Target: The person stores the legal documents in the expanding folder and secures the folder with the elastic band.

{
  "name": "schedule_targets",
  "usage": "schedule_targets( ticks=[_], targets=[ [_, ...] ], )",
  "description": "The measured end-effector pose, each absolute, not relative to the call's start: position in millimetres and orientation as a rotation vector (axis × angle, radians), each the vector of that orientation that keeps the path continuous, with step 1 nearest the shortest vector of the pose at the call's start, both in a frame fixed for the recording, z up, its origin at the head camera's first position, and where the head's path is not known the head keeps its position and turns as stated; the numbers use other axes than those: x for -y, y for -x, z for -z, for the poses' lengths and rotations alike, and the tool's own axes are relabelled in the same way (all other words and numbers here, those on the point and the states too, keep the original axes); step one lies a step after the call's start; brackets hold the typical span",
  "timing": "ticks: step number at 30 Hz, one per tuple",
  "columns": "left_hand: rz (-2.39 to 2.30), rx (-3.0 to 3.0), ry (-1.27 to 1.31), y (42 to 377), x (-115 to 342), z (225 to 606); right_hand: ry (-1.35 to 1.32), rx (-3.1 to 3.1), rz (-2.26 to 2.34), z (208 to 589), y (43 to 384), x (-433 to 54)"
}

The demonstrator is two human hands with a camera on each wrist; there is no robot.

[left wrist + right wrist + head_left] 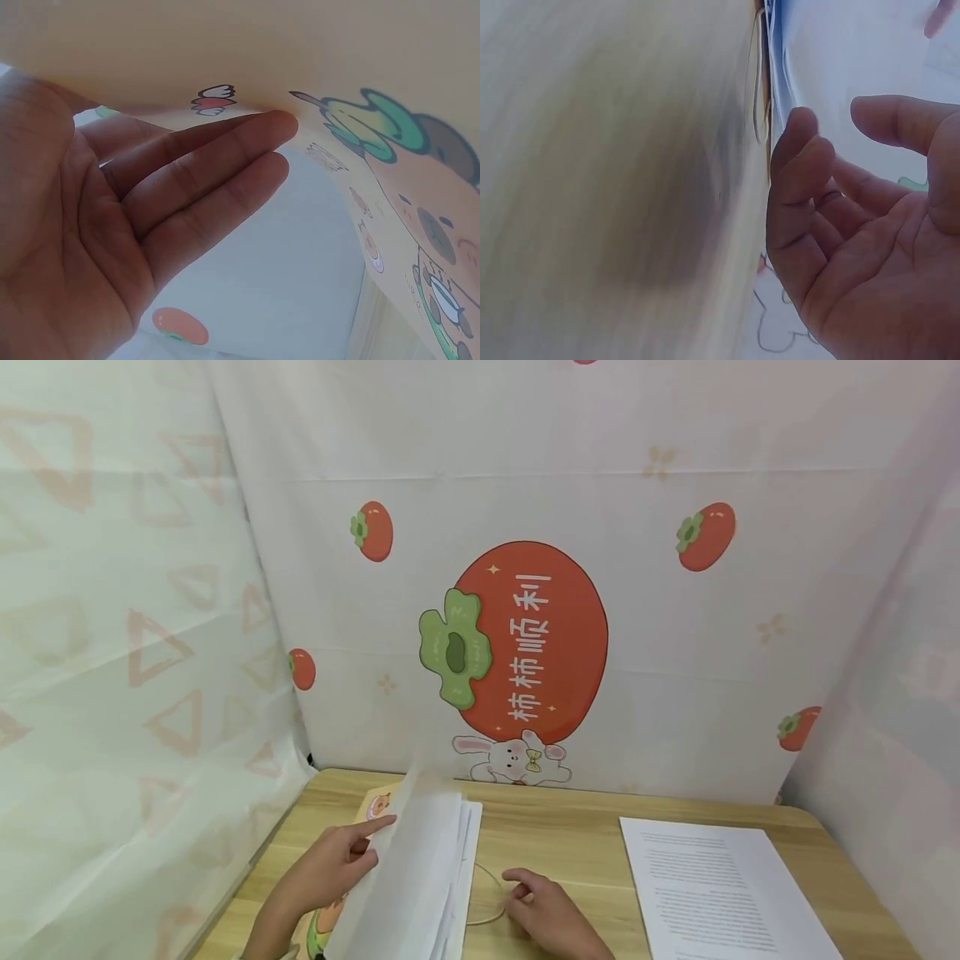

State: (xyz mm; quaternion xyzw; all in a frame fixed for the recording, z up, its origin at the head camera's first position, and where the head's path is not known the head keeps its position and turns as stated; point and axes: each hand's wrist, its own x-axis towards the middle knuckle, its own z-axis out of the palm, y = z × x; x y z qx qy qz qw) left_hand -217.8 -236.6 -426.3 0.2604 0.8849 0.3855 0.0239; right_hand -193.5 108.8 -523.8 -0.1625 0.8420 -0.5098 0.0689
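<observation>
A cartoon-printed folder lies on the left part of the table with a raised white leaf and a stack of papers inside. My left hand is at the leaf's left side, its index finger extended against it. In the left wrist view, the straight fingers lie just under a printed cover. To the right of the folder, my right hand hovers low, fingers loosely bent, with nothing between them. A thin elastic loop sticks out from the folder's edge beside its fingertips.
A printed sheet of paper lies on the right side of the wooden table. A white curtain with persimmon pictures hangs behind the table, and patterned cloth closes off the left side.
</observation>
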Motion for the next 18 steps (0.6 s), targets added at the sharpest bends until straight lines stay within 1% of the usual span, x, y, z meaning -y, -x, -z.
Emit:
schedule_targets(
  ticks=[5, 9, 13, 18],
  targets=[
    [-1.177, -2.749, -0.785, 217.5, 237.4, 426.4, 0.556, -2.669, 1.440, 518.7, 190.3, -130.3],
    [-1.171, -2.754, -0.796, 218.7, 237.5, 426.7, 0.529, -2.789, 1.330, 514.9, 187.4, -153.5],
    [-1.174, -2.758, -0.808, 219.3, 237.1, 426.5, 0.419, -2.911, 1.236, 513.8, 183.8, -176.3],
    [-1.195, -2.748, -0.831, 218.7, 236.3, 425.8, 0.169, -2.947, 1.146, 512.4, 182.2, -209.6]
  ],
)
